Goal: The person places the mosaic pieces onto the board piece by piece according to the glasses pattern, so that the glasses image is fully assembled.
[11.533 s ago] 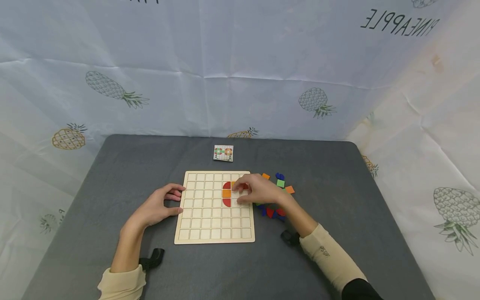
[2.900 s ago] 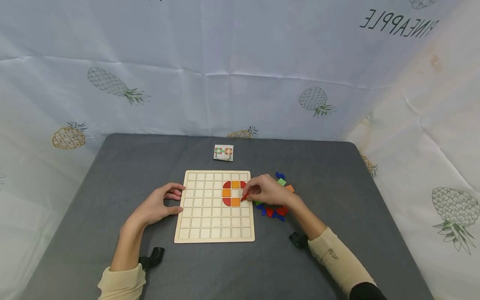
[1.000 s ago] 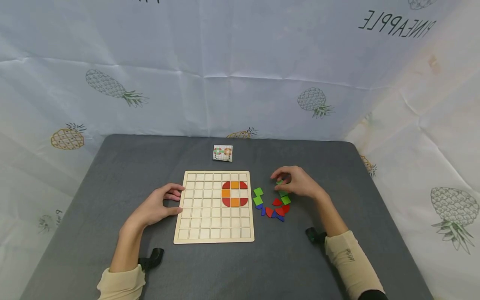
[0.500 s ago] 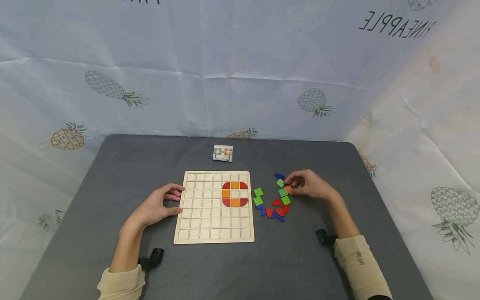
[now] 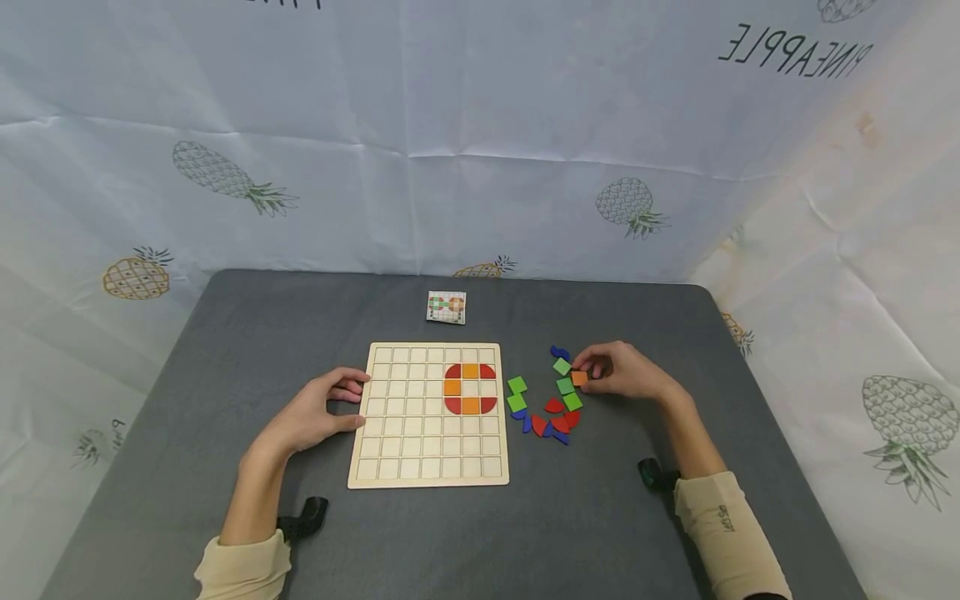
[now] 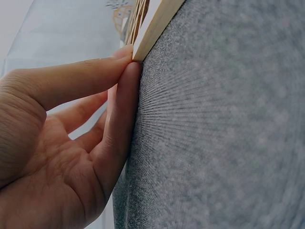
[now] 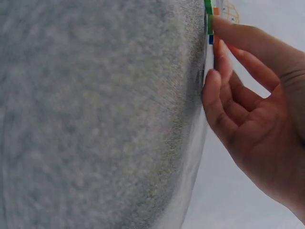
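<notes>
A pale wooden grid board (image 5: 420,447) lies on the grey table. My left hand (image 5: 311,410) rests at its left edge, thumb and fingertips touching the wood with a wide gap between them; the left wrist view shows the thumb (image 6: 81,78) against the board's edge (image 6: 150,38). Off the board's right side, my right hand (image 5: 622,372) pinches an orange square tile (image 5: 580,378) between thumb and finger. In the right wrist view that orange tile (image 7: 216,43) is mostly covered by the fingers. Red quarter-round tiles (image 5: 453,405) and orange squares (image 5: 452,387) form an open ring on the board.
Loose green squares (image 5: 566,386), red pieces (image 5: 539,424) and blue pieces (image 5: 560,436) lie right of the board. A small pattern card (image 5: 446,307) stands behind the board, near the pineapple-print curtain (image 5: 480,125).
Over the earlier frames the right hand added orange and red tiles to the board's ring. Since a second ago it has moved right and taken hold of an orange tile. The left hand stays put.
</notes>
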A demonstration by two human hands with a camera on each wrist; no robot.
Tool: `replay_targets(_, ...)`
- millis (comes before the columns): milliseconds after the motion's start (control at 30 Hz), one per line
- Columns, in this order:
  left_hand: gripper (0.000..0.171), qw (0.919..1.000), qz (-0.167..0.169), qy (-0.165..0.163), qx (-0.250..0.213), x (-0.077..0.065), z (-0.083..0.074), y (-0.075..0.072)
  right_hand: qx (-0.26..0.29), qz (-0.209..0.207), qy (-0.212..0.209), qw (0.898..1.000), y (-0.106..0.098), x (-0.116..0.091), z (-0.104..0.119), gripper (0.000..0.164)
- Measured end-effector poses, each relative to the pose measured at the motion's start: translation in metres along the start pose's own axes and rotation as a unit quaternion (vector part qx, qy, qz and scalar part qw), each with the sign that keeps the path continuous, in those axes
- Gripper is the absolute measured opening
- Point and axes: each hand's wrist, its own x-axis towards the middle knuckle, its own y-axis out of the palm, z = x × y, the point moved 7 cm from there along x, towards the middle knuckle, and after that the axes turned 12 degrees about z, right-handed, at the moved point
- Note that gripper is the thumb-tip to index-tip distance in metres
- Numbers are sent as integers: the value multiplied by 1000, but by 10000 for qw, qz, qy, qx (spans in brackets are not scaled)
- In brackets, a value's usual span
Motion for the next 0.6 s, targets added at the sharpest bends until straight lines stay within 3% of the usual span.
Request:
replay_targets(233,61,10000,-2,-25,0,0,-1,1,28,-278,-424,9987,1,0,22,32)
replay_targets(600,60,10000,-13,-26,-15,0,0,1,13,-177,-613,9980,16,23,58,32)
